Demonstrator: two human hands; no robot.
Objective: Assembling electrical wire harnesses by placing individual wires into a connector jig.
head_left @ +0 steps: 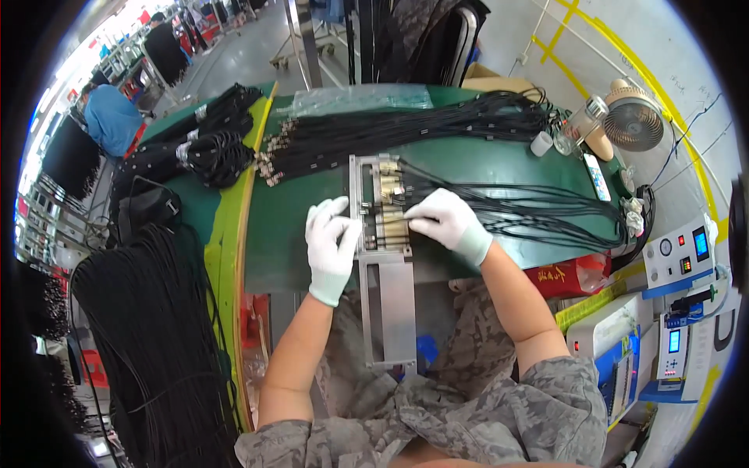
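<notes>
White gloves with pale mint cuffs cover the left hand (329, 243) and the right hand (449, 222). The shirt (499, 421) is camouflage, mottled in greys (the trousers (472, 327) are patterned too, but browner). The fixture (353, 203) is silver-grey, its small inserts (392, 228) seemingly brassy yellow. Black cables (530, 210) cross a deep green tabletop (289, 226) beside a lime-yellow strip (230, 234).

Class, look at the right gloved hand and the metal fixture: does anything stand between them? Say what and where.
Nothing visible does: the right hand's fingertips are already at the fixture's right side. The black cables extend rightward, partly hidden behind that hand, without visibly blocking it.
</notes>
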